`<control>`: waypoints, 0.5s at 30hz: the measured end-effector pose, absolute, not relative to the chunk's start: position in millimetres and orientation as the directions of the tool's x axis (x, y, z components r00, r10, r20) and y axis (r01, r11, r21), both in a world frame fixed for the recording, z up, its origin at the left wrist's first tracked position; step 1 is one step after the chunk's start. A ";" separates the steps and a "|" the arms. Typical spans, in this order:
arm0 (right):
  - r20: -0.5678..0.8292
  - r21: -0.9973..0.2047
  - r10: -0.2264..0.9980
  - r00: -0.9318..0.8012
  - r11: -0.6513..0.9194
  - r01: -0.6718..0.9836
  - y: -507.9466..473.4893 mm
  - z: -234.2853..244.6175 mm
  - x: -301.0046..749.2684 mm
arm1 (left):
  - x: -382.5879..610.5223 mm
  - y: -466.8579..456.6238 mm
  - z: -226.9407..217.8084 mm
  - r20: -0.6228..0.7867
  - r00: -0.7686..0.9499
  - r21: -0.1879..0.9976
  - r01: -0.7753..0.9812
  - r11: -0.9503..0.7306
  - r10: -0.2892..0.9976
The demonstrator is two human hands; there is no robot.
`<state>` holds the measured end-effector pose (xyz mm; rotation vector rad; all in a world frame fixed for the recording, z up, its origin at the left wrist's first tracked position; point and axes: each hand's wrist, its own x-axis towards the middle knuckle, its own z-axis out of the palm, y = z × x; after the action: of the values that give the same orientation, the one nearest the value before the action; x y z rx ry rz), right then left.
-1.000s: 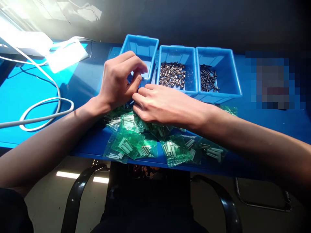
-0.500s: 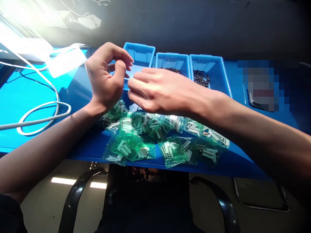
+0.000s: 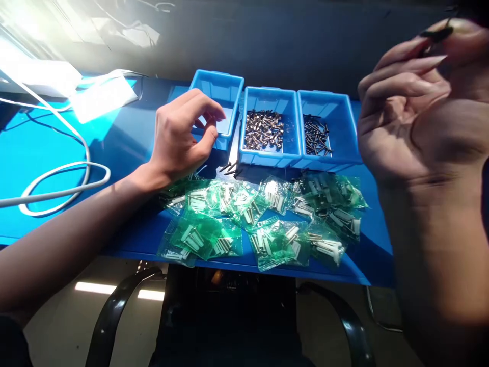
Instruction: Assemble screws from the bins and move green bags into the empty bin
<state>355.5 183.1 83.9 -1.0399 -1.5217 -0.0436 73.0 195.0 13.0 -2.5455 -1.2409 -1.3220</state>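
Note:
My left hand point(image 3: 182, 136) hovers over the blue table point(image 3: 126, 132) just in front of the left blue bin point(image 3: 217, 86). Its fingers curl toward the thumb in a loose pinch, and whatever it holds is hidden. My right hand point(image 3: 405, 102) is raised close to the camera at the right, palm toward me. Its bent fingertips touch a thin dark thing point(image 3: 436, 33) at the top. Several green plastic bags of small white parts point(image 3: 260, 216) lie spread along the table's front edge. A few loose black screws point(image 3: 229, 167) lie in front of the bins.
The middle bin point(image 3: 269, 155) holds silver screws point(image 3: 263, 130), and the right bin point(image 3: 328, 97) holds black screws point(image 3: 316, 135). A white cable point(image 3: 57, 178) loops at the left beside white items point(image 3: 101, 94). Black chair arms point(image 3: 114, 306) show below the table edge.
My right hand left the left hand and rose up to the right, close to the camera. My left hand dropped slightly toward the left bin. Loose black screws now show on the table.

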 end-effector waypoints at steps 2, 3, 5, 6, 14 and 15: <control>0.600 -0.725 0.793 0.103 0.485 0.489 181.8 81.4 369.9 | 73.0 195.6 11.9 0.696 0.334 0.313 0.655 -0.687 0.636; 0.456 -0.843 0.885 0.091 0.397 0.364 180.6 79.4 376.0 | 73.1 195.8 11.6 0.695 0.339 0.309 0.655 -0.689 0.634; 0.304 -0.931 0.946 0.112 0.269 0.246 179.1 74.9 386.8 | 73.4 195.9 11.5 0.693 0.347 0.304 0.654 -0.693 0.632; 0.247 -0.957 0.955 0.166 0.213 0.199 179.5 72.8 391.8 | 73.7 195.8 11.6 0.692 0.348 0.304 0.654 -0.693 0.632; -0.187 -0.982 0.878 0.440 -0.180 -0.057 176.6 73.2 377.9 | 74.3 195.1 11.8 0.683 0.349 0.307 0.661 -0.685 0.642; -0.122 -0.991 0.895 0.430 -0.134 -0.003 169.7 74.3 366.5 | 74.0 195.4 11.5 0.680 0.353 0.304 0.662 -0.686 0.642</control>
<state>366.5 169.7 74.3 -1.5008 -0.8268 0.9513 74.0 195.4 11.5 -2.5647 -1.2359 -1.2717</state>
